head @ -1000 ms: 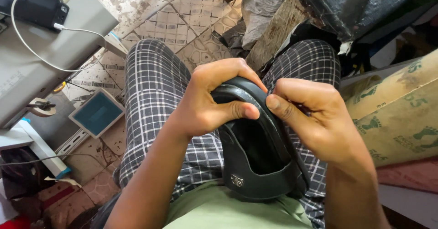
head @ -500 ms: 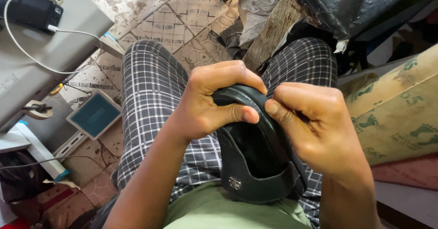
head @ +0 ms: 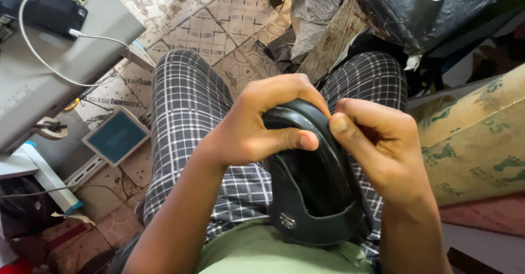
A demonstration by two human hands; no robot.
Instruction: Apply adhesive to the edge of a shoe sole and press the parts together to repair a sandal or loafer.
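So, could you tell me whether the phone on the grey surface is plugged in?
Plugged in: a white cable runs into the end of the black phone lying on the grey surface.

The black shoe (head: 314,186) rests on the person's lap, on checked trousers (head: 186,115). Below is a worn patterned tile floor (head: 213,22). On it lie a small blue-faced panel (head: 116,136), a cardboard box (head: 476,137) and dark scraps. A grey bench top (head: 49,61) carries a black phone (head: 44,9), possibly charging by its white cable (head: 49,66).
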